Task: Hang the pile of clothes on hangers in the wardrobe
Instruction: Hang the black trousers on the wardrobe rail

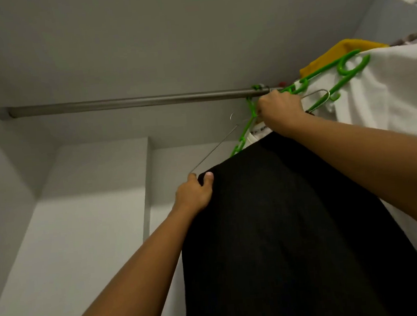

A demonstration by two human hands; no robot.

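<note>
Both hands are clamped, the left hand (194,192) pinching the black garment (282,226) at its shoulder and the right hand (280,109) gripping the wire hanger (214,149) neck just under the rod (133,102), so lift level and hook clear of the green hanger (245,133).

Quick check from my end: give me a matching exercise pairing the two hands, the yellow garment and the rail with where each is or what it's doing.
1 left hand
2 right hand
3 yellow garment
4 rail

A bare along its left stretch
B curled at the green hanger neck, just under the rail
C pinching the black garment at its top edge
D far right, behind the white garment

Pairs: 1-C, 2-B, 3-D, 4-A
</note>
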